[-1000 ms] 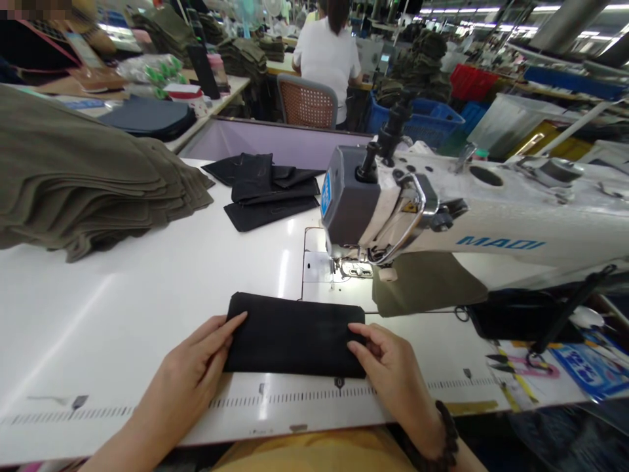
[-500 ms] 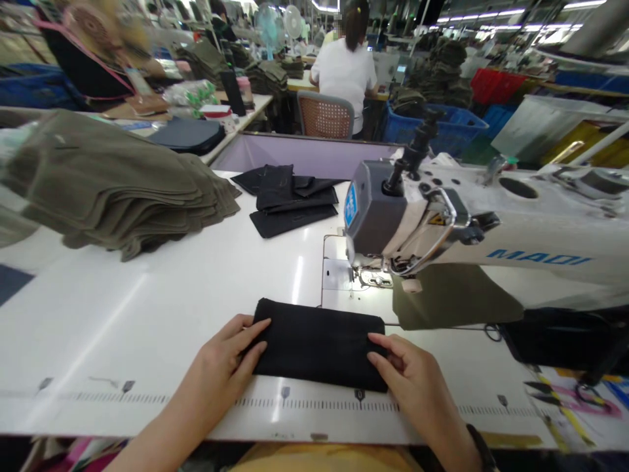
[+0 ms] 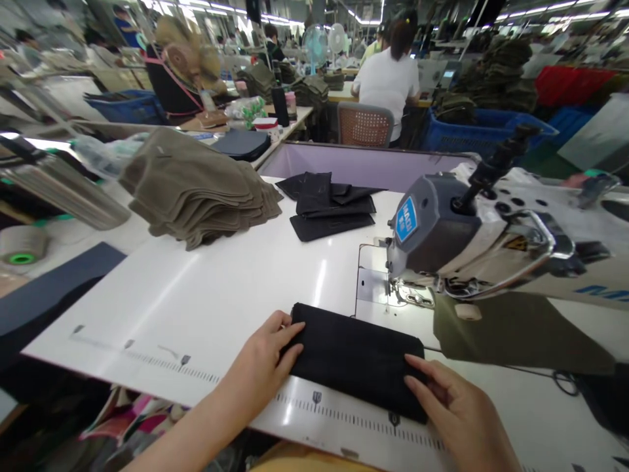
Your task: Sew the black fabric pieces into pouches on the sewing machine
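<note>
A folded black cloth piece [image 3: 356,357] lies flat on the white sewing table [image 3: 221,288], just in front of the sewing machine [image 3: 472,229]. My left hand [image 3: 263,367] rests on the cloth's left end with its fingers stretched out. At the cloth's right end my right hand [image 3: 455,403] lies on it, fingers extended and pressing down. An olive cloth piece [image 3: 515,331] lies under the machine arm to the right of the needle.
A stack of olive cloth pieces [image 3: 196,190] sits at the back left of the table, and a pile of black pieces [image 3: 329,203] behind the machine head. A ruler scale [image 3: 344,416] runs along the front edge. A person in white sits at a far table.
The view has swung left and shows more of the left side of the room. Both hands stay on the ends of the black cloth, which has barely moved.
</note>
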### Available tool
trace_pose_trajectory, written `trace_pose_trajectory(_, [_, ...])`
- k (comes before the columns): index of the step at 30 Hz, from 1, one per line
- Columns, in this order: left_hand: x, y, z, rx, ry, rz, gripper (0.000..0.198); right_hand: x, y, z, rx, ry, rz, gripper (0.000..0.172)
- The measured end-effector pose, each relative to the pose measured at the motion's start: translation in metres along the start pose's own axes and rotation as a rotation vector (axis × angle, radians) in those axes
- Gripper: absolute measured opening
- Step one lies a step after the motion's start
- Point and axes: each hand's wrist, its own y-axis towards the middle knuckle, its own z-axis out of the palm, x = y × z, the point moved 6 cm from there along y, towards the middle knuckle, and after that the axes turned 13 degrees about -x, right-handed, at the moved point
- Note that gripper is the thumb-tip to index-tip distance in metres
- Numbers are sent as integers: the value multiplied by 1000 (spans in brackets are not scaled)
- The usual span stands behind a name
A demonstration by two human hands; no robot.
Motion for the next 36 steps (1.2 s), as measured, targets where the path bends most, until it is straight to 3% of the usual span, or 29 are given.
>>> trace_pose_trajectory(16, [3,2,-2,44,-71,-132,34,-14,4,3,130,-150,-56,40])
trace_pose_trajectory(26, [2,2,-3,49,-75,-91,24,-10,4,0,68,-152,-50,38])
trace_pose_trajectory(29, [1,2,-3,26,-44,-60,22,-3,5,1,71,-175,-113,36])
trace_pose_trajectory(33, [-4,7,-1,-8,126,16,21,14,4,-4,-25,-287,-301,37])
trace_pose_trajectory(36, [-16,12,0,-16,305,192,19,32,2,-3,-82,-443,-471,47])
